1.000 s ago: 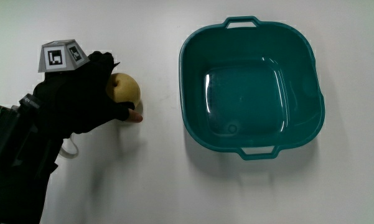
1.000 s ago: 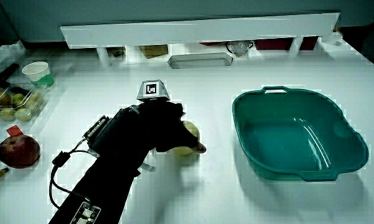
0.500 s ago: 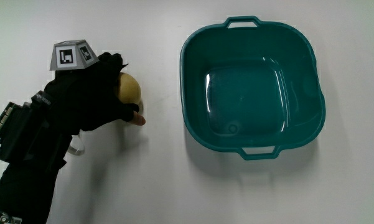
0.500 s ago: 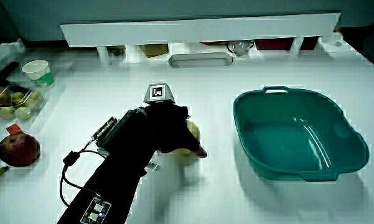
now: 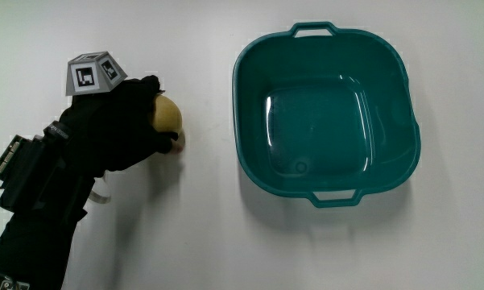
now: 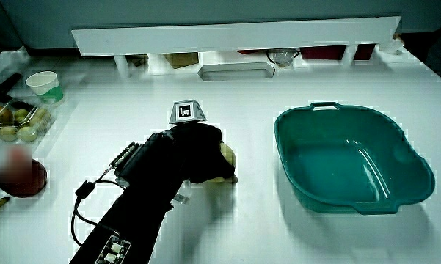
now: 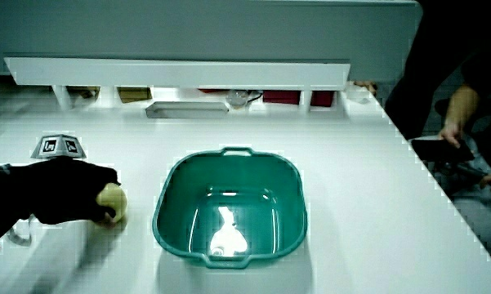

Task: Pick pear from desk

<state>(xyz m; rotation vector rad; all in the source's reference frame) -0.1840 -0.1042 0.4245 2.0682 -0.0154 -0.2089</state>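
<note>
I count one yellow-green pear (image 5: 167, 115), one teal plastic basin with two handles (image 5: 326, 114), one pale paper cup (image 6: 44, 85) and one shallow grey tray (image 6: 234, 70). My hand (image 5: 117, 129) in its black glove is clamped over the pear, fingers curled around it, with part of the fruit showing past the glove on the side toward the basin. The small patterned cube (image 5: 94, 72) sits on the back of the hand. The pear is low over the white table (image 5: 185, 234); I cannot tell whether it touches the surface. In both side views the hand (image 6: 194, 150) (image 7: 69, 192) covers most of the pear (image 6: 226, 159) (image 7: 113, 200).

The basin (image 6: 350, 158) (image 7: 229, 208) stands beside the pear, apart from it, with a strip of bare table between them. It holds nothing but reflections.

The table is plain white. A low white partition (image 6: 235, 35) closes it, farther from me than everything else, and the grey tray lies just in front of it. In a side view the cup stands near the table's edge, with a clear box of small fruit (image 6: 18, 121) nearer to me than the cup.
</note>
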